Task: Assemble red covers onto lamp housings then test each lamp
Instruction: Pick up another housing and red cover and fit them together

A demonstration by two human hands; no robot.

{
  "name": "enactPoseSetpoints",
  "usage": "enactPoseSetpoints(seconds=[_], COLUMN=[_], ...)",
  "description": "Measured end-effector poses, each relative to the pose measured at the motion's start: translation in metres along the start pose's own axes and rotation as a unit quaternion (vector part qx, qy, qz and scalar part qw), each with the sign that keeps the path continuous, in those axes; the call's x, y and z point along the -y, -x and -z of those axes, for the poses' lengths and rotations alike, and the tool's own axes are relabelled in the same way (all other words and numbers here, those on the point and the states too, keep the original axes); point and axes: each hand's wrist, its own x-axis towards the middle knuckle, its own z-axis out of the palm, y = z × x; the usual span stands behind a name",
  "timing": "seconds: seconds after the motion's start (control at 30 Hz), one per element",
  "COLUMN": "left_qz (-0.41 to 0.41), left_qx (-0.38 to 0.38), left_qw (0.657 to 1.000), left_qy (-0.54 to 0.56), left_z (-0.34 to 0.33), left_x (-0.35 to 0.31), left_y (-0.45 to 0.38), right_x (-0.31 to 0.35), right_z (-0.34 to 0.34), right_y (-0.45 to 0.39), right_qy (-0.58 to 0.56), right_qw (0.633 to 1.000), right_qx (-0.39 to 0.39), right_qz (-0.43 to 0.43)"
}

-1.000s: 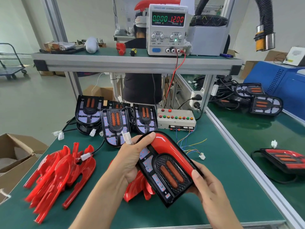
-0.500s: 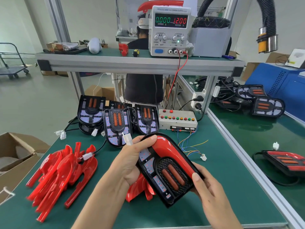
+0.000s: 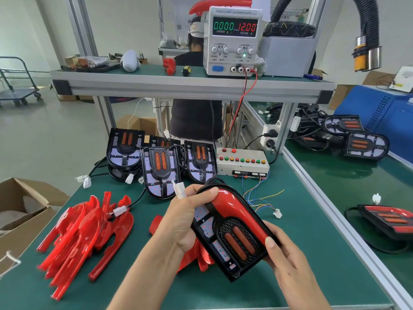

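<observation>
Both hands hold one lamp housing (image 3: pixel 232 240) above the green bench (image 3: pixel 301 253), near front-center, tilted w/ rounded end away from the person. Left hand (image 3: pixel 185 222) grips housing's left edge, thumb laid across the top onto the red cover (image 3: pixel 237 211); a white connector (image 3: pixel 180 191) sticks up just behind the fingers of that hand. Right hand (image 3: pixel 288 258) grips the lower right corner, thumb tip pressing the right rim next to the cover. Cover sits along the housing's top & right side; left side shows bare LED board, so cover looks seated on one side only, can't tell if fully snapped. Two orange oval lenses in black mesh at housing center.

Pile of loose red covers (image 3: pixel 82 233) on bench to the left, a cable plug lying on top. A couple more red pieces (image 3: pixel 194 258) under the held housing. Uncovered housings (image 3: pixel 159 168) stand in a row at the back of the bench, w/ black leads. Test box (image 3: pixel 242 162) w/ colored buttons just right of them, thin wires trailing toward the front. PSU (image 3: pixel 233 41) on upper shelf reads 0.000 A, 12.00 V. Finished lamp (image 3: pixel 388 218) on right-hand bench. Cardboard box (image 3: pixel 24 211) at far left.
</observation>
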Motion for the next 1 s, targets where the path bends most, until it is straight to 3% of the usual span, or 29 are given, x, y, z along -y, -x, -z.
enactPoseSetpoints(seconds=[0.13, 0.33, 0.63, 0.73, 0.9, 1.0], left_qz=[-0.019, -0.007, -0.024, -0.002, 0.022, 0.055], left_qx=[-0.008, 0.036, 0.002, -0.015, -0.002, 0.03], left_qw=[1.0, 0.998, 0.998, 0.996, 0.991, 0.994], left_qy=[-0.007, -0.05, -0.063, -0.086, -0.133, -0.093], left_z=[-0.002, -0.005, -0.005, -0.003, -0.007, -0.013], left_x=[0.001, -0.002, 0.009, 0.01, 0.012, 0.012], left_y=[-0.002, -0.002, -0.007, -0.012, -0.015, -0.016], right_x=[0.005, 0.009, 0.007, 0.011, 0.015, 0.01], right_z=[-0.001, 0.004, 0.001, 0.004, 0.016, 0.017], right_y=[0.0, 0.0, 0.008, 0.009, 0.013, 0.018], right_qy=[0.036, 0.018, 0.035, 0.011, -0.021, -0.111], right_qw=[0.999, 0.999, 0.996, 0.998, 0.994, 0.989], right_qx=[-0.01, -0.048, -0.074, -0.053, 0.059, 0.04], right_qz=[0.012, 0.009, 0.02, -0.014, -0.088, -0.084])
